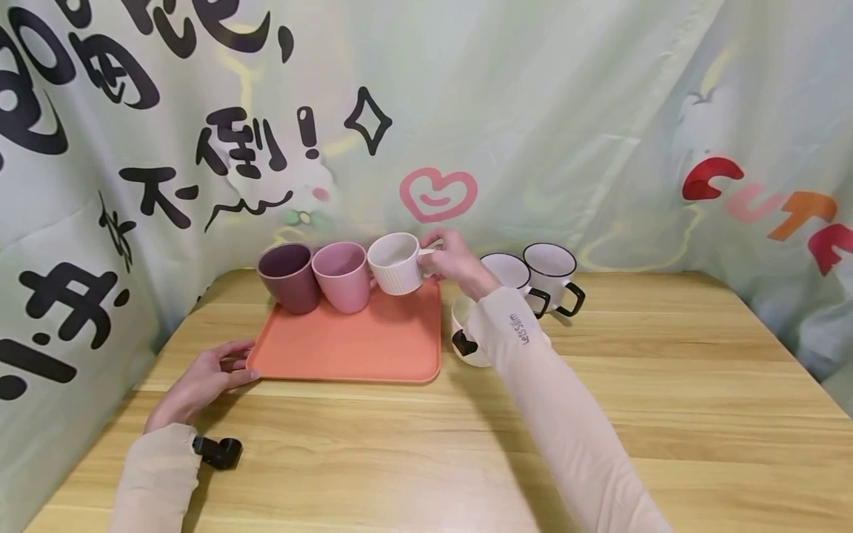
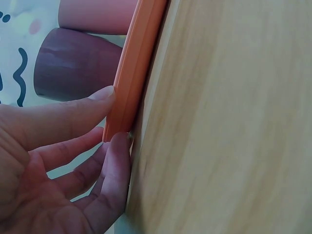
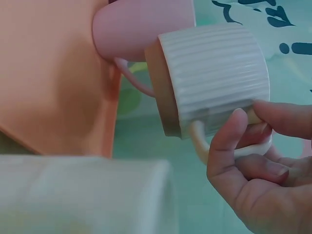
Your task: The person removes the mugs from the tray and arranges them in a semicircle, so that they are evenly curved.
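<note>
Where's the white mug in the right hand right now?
In the head view, the white mug is held up near the far right corner of the orange tray, between the pink mug on its left and the right hand.

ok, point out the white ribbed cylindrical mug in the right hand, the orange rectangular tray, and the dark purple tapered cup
White ribbed cylindrical mug (image 3: 219,78): right wrist view, ribbed side wall.
Orange rectangular tray (image 1: 349,344): head view, bare flat surface.
Dark purple tapered cup (image 1: 298,289): head view, outer side wall.
</note>
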A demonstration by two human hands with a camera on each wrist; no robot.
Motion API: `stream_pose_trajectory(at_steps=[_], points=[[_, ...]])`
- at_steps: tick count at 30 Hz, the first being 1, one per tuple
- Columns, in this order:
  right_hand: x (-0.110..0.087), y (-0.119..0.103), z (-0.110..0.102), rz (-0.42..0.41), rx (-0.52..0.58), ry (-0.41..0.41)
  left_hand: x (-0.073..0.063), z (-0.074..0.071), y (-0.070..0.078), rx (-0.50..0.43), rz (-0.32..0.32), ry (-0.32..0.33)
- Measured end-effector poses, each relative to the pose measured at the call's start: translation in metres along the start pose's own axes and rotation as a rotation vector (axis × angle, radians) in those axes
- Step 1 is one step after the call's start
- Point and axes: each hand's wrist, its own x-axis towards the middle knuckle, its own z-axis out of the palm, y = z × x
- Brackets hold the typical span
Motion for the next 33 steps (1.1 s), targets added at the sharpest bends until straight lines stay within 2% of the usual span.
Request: stream_pose_trajectory(at_steps=[10, 33], points=[[-0.007, -0.005, -0.010, -0.019, 0.033, 0.025, -0.002, -0.002, 0.000, -0.002, 0.003, -0.010], [-0.021, -0.015, -0.036, -0.039, 0.060, 0.138, -0.002, 0.000, 0.000, -0.017, 0.003, -0.017]])
